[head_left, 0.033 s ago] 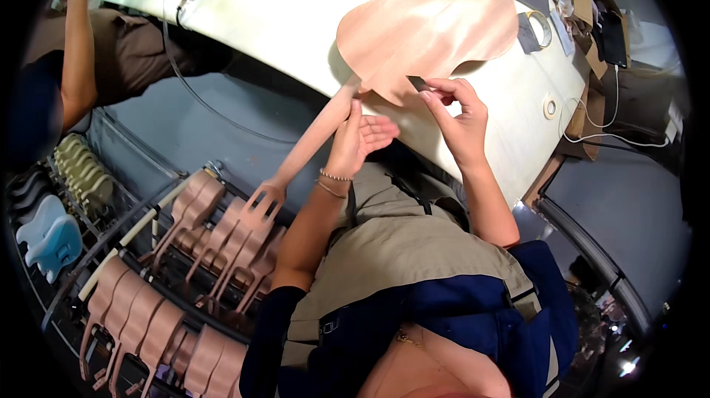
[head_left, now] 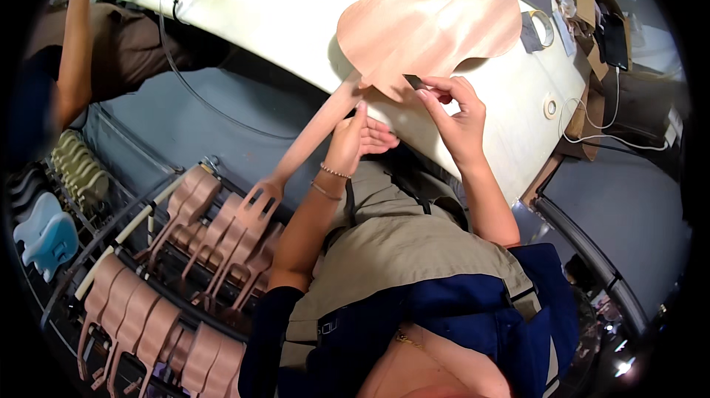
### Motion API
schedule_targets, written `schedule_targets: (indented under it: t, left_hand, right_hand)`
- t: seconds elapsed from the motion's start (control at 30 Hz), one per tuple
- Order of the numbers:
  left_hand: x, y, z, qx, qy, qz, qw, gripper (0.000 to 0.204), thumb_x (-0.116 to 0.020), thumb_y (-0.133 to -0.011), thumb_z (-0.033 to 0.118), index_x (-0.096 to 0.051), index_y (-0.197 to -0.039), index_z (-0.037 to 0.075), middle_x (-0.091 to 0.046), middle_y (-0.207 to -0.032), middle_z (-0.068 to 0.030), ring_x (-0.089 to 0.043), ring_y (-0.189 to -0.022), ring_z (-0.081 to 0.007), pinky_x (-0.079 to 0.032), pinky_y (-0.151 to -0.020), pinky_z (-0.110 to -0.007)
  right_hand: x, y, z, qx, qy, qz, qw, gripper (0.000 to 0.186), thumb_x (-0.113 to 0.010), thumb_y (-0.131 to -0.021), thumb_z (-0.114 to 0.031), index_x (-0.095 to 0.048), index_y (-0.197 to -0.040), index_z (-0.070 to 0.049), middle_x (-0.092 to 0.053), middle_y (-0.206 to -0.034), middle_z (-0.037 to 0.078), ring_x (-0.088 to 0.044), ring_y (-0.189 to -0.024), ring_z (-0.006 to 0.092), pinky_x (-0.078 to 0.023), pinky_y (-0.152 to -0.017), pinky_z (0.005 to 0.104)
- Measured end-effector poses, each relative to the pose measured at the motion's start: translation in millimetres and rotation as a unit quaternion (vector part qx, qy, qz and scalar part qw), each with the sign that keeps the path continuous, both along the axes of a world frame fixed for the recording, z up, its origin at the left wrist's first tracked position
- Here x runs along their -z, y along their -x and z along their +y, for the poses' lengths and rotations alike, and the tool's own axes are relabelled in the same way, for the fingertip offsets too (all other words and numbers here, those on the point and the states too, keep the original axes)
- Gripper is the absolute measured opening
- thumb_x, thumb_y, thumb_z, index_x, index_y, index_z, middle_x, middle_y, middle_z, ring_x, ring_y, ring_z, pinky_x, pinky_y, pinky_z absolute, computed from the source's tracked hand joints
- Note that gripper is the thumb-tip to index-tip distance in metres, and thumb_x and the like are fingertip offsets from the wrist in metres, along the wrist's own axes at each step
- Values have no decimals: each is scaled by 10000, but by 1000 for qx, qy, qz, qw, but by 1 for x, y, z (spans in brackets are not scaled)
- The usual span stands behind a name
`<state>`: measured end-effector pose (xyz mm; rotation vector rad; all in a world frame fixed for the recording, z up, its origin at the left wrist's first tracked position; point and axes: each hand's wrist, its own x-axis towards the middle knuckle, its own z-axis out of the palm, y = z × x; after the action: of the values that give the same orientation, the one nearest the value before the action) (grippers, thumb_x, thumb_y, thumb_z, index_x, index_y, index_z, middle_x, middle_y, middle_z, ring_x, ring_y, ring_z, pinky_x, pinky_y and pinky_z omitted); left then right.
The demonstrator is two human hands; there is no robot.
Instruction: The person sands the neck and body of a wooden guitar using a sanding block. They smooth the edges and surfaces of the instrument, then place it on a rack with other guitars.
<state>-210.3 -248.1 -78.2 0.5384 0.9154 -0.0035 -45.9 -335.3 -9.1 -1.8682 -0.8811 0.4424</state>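
Closest to my camera, I see the wearer's beige apron point(head_left: 362, 239); to its left, a rack point(head_left: 137, 225) carries pinkish-brown wooden pieces point(head_left: 137, 313). Further up, I have the left hand point(head_left: 359, 139) released, palm showing and fingers extended, just beside the neck point(head_left: 318, 133) of a wooden guitar point(head_left: 429, 24); I cannot tell whether the thumb touches it. The right hand point(head_left: 458, 117) pinches a dark flat piece point(head_left: 413, 82) at the near edge of the guitar's body, which lies on the pale tabletop point(head_left: 510, 132), neck jutting past the edge. Farther out sit a small white roll point(head_left: 546, 107) and a grey tape roll point(head_left: 529, 34); another person's arm point(head_left: 78, 58) shows at upper left.
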Motion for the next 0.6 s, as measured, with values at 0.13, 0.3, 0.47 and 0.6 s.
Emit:
schedule_targets:
  t: [0.13,0.3,0.47,0.6]
  left_hand:
    - [-19,13,15,2,-770,9,638,136,-762,-693,94,-665,-785,65,-575,-599,-33,-504,-503,-195,-409,-489,-298]
    - [-34,-7,75,112,-833,51,540,626,-733,-665,394,-566,-1245,226,-459,-1351,-85,-374,-1272,-314,-253,-1040,-528]
    - [-29,-22,110,241,-853,-41,460,644,-718,-635,435,-561,-1238,277,-405,-1409,-45,-310,-1338,-288,-233,-1061,-579]
    - [-7,-28,113,193,-838,-98,501,622,-741,-630,334,-574,-1225,263,-404,-1412,-37,-330,-1332,-274,-310,-1041,-551]
  right_hand:
    - [10,9,21,-83,3,-130,988,181,-720,-730,-20,-677,-905,-34,-595,-700,39,-523,-643,140,-427,-574,245]
    - [24,6,50,-119,-14,-275,954,166,-732,-686,-80,-679,-840,-112,-499,-612,12,-467,-572,188,-396,-515,307]
    - [25,6,53,-143,-12,-325,935,224,-741,-653,-14,-686,-859,-79,-497,-600,19,-457,-561,180,-386,-502,288]
    - [29,27,44,-180,-27,-363,914,272,-726,-629,15,-692,-879,-86,-481,-606,30,-449,-544,188,-387,-473,300]
